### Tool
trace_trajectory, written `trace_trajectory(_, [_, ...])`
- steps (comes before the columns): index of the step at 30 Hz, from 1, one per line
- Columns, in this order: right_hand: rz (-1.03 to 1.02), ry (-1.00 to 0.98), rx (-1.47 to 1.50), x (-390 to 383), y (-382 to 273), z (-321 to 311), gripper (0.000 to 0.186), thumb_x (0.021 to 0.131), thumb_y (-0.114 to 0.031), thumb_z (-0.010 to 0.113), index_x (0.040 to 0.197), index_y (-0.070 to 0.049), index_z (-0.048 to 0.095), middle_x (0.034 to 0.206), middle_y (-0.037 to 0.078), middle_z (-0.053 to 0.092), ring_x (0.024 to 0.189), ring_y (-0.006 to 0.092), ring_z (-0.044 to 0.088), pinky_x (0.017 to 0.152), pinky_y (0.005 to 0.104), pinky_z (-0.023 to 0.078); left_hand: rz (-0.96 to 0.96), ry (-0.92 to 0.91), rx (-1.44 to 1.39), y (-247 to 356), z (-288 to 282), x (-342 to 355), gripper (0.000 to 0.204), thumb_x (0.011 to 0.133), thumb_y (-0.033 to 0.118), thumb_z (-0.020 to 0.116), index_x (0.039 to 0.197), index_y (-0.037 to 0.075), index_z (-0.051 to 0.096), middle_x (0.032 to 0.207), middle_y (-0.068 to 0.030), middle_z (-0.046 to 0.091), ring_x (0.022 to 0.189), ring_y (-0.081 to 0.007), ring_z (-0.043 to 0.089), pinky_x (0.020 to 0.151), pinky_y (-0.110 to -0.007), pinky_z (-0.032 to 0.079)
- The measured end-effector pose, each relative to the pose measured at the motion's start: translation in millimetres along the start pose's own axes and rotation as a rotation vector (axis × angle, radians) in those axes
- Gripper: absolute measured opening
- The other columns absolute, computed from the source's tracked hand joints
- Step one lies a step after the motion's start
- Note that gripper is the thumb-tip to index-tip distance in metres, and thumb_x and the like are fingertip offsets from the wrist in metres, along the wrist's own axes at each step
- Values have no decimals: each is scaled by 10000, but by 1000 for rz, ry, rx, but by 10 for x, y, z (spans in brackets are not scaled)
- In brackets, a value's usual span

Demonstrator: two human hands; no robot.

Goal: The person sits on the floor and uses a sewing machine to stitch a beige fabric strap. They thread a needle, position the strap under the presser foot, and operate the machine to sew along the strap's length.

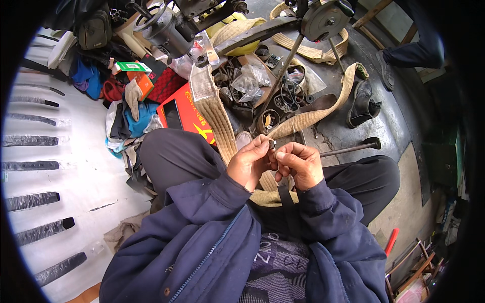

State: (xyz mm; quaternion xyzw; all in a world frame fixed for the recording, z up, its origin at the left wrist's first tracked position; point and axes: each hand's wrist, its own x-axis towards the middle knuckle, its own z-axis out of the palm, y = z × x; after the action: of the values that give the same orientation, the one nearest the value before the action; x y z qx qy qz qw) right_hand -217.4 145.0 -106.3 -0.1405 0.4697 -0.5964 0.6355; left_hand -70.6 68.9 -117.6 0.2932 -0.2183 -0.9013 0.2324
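Note:
My left hand (248, 162) pinches a small dark, shiny piece (272, 144) with a pale spot, too small to name. Close beside it, my right hand (300, 165) is closed, thumb and forefinger together just below that piece; what they hold is hidden. A black strap (287, 202) hangs below my fingers across a yellowish cloth (265, 198) in my lap. A quilted beige band (204, 96) runs down behind my hands, and a metal rod (348, 150) with a flat head lies to their right.
A machine with a wheel (326, 22) stands ahead, above cluttered boxes (255, 78). A red box (179, 113) and clothes (134, 121) lie left, beside white sheeting (86, 182) with several black strips. A shoe (361, 108) and another person's leg (419, 53) are at right.

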Motion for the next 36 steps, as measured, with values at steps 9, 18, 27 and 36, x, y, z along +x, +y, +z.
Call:
trace_trajectory(9, [-12,26,-4,5,10,-4,127,893,-85,627,860,38,633,691,97,621,543,131,563,516,273,523,-12,-123,-66,-4,-57,11,151,994,240,524,1067,113,562,950,-28,600,883,-185,574,810,-365,450])
trace_trajectory(18, [-2,-5,20,2,26,-23,114,890,-75,631,855,34,631,694,97,618,545,131,563,516,273,527,21,-5,-7,-15,4,13,187,998,286,523,999,103,555,835,-47,579,768,-211,592,688,-366,494])
trace_trajectory(27, [42,-21,17,10,30,-65,114,882,-96,667,880,17,664,820,92,683,639,141,637,564,260,539,-25,-82,-15,9,-27,3,158,999,252,525,1077,120,562,928,-16,600,873,-177,572,811,-355,451])
trace_trajectory(36, [-126,74,-68,-3,21,40,92,884,-31,691,929,21,629,728,39,620,580,91,570,542,265,533,76,19,228,-10,-91,15,111,979,200,575,992,90,586,878,3,586,815,-113,538,784,-274,428])
